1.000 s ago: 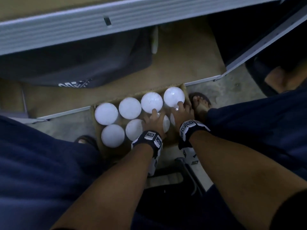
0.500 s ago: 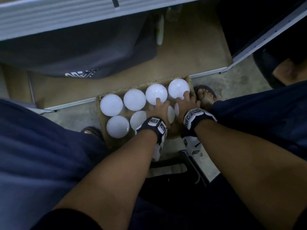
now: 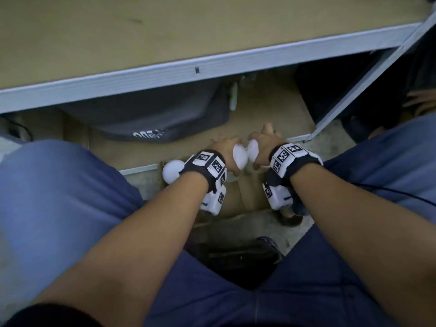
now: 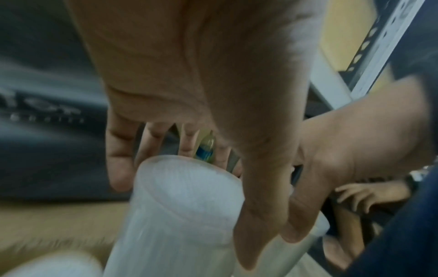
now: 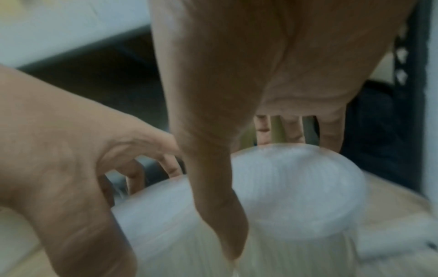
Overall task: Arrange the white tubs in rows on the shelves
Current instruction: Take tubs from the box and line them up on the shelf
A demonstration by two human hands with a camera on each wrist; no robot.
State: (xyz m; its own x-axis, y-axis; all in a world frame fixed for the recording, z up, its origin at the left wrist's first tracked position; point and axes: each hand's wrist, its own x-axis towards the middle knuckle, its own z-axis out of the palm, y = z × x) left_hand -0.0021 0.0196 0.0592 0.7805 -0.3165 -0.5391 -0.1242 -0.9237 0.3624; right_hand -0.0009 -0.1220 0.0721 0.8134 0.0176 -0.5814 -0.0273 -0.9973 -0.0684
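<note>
My left hand (image 3: 224, 147) grips a white tub (image 3: 240, 154) by its top, fingers on the far side and thumb on the near side (image 4: 260, 224). Beside it my right hand (image 3: 265, 140) holds a second white tub (image 3: 253, 149) the same way. Both tubs (image 4: 184, 202) (image 5: 296, 191) hang side by side, almost touching, above the cardboard box (image 3: 247, 197) on the floor. One more white tub (image 3: 173, 172) shows in the box's left end, partly behind my left wrist. The rest of the box is hidden by my wrists.
A tan shelf board (image 3: 118, 31) with a grey metal edge (image 3: 212, 64) runs across the top. On the lower shelf (image 3: 266, 109) lie a dark bag (image 3: 146, 119) and a bottle (image 3: 233, 97). A slanted upright (image 3: 368, 76) and another person's hand (image 3: 420, 100) are at right.
Both hands were down among the tubs in the box; now each has lifted one tub out and up. The view has tilted up toward the shelf.
</note>
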